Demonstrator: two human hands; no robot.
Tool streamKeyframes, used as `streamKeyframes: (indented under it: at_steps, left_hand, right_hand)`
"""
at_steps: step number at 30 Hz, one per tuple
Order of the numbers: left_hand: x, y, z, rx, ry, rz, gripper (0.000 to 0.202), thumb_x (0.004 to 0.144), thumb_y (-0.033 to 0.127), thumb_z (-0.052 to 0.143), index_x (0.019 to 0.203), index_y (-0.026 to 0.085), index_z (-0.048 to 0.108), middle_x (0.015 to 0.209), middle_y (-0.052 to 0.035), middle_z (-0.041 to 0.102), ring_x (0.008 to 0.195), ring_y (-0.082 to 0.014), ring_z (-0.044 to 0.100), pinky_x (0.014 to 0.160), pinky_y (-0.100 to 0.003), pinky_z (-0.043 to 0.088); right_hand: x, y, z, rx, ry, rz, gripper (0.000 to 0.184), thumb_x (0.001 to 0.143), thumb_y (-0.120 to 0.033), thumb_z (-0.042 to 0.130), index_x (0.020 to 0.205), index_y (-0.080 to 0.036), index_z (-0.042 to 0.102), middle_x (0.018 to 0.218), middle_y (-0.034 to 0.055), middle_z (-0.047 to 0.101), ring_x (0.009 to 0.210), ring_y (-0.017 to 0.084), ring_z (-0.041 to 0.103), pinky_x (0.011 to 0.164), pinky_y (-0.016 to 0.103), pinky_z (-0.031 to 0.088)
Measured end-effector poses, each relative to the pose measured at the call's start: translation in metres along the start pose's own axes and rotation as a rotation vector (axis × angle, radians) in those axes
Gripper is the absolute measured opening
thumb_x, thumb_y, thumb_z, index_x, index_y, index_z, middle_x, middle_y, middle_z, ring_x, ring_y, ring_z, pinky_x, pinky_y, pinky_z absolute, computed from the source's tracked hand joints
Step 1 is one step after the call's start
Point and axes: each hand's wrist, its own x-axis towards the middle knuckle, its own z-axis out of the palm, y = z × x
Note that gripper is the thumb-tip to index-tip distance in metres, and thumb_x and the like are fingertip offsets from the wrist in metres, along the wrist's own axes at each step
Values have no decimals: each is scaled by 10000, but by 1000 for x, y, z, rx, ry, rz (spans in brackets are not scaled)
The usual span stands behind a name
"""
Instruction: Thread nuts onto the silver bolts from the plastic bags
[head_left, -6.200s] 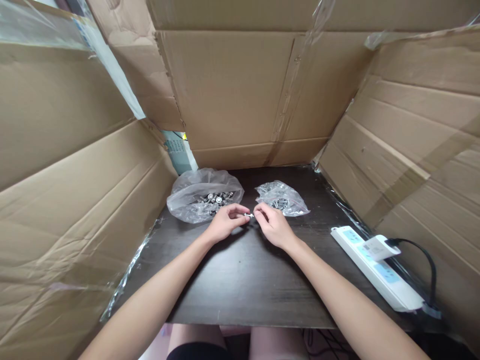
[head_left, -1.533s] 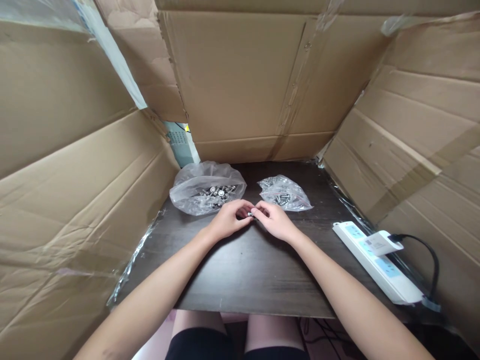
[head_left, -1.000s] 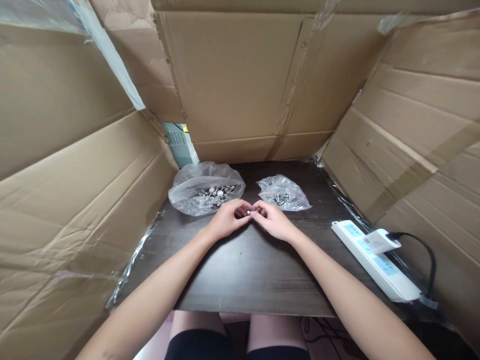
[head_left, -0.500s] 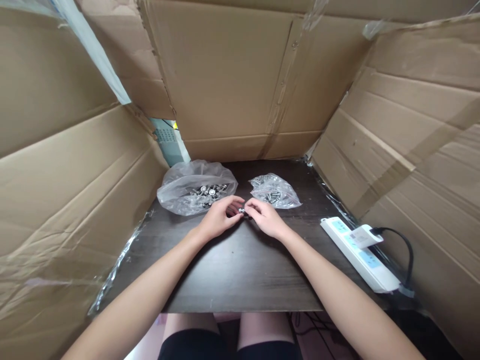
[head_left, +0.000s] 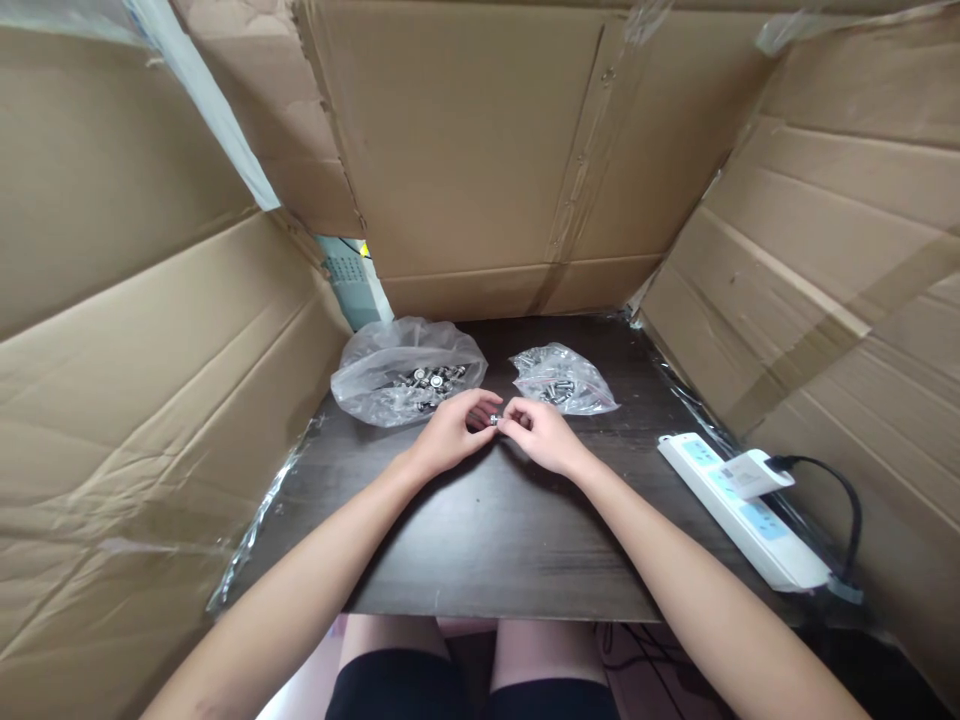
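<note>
Head: fastener (head_left: 493, 420) (well inside table edges (head_left: 502, 609))

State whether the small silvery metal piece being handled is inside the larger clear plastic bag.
No, the metal piece is between the left hand and right hand, outside the bag.

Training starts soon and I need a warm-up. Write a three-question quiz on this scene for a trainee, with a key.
1. True or false: a small metal part is between the left hand and the right hand.
2. Fill in: the larger plastic bag and the smaller plastic bag lie in front of a wall made of ____.
3. Which lies nearest the white power strip?
A) the larger plastic bag
B) the smaller plastic bag
C) the left hand

Key: 1. True. 2. Cardboard. 3. B.
</note>
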Motion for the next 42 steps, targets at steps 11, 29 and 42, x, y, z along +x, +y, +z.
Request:
streamKeyframes:
  at_steps: [11,29,42]
  left_hand:
    - [0,-2,0,27,-17,10,302,843,186,683,1141,164,644,966,-46,691,819,-140,673,737,-249,573]
    - [-1,-1,1,104,-45,66,338,822,111,644,1156,163,637,947,-28,681,771,-117,643,730,-234,552]
    - [-1,-1,1,118,-43,99,349,833,114,630,1179,153,644,961,-44,671,768,-118,649,717,-235,567]
  right_hand:
    - [0,-1,0,-60,-6,6,299,894,-386,559,663,-197,541,632,0,541,610,147,459,616,285,331]
    - [0,2,3,-161,-20,-86,391,983,-327,442,636,-177,539,642,16,566,631,137,485,637,278,325]
    - [0,-1,2,-167,-55,-38,357,964,-330,474,657,-175,570,634,7,566,608,136,471,610,278,304]
